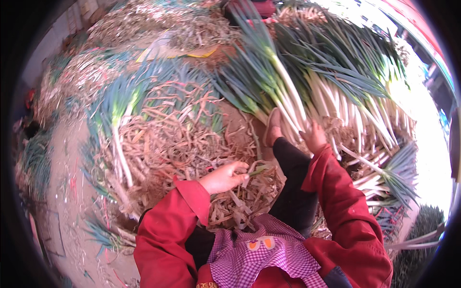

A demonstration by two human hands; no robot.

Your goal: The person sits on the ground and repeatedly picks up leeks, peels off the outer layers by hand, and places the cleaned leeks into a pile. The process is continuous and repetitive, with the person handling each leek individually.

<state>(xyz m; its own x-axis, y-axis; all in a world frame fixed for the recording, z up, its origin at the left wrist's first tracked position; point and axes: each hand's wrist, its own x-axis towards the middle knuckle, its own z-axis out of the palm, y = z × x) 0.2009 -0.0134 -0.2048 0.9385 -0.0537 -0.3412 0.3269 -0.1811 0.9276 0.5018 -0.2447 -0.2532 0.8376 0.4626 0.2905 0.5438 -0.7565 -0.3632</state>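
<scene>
My right hand [315, 136] is at the root ends of several long green onions [286, 77], close to my foot; whether its fingers grip a stalk is hard to tell. Over the heap of dry peeled leaves [230, 208] before my lap is my left hand [225, 177], its thumb and fingers near a thin green leaf strip [258, 170]. I cannot tell if it pinches that strip. Beyond my right hand lies a large pile of green onions [333, 97], white stalks towards me.
More green onions [117, 136] lie on the left beside dry husks. My shoe [272, 126] rests among the stalks. At the lower right are further onion bundles [390, 176]. A person in dark red [264, 8] is partly visible at the top. Heaps of leaf litter [86, 77] cover the upper left ground.
</scene>
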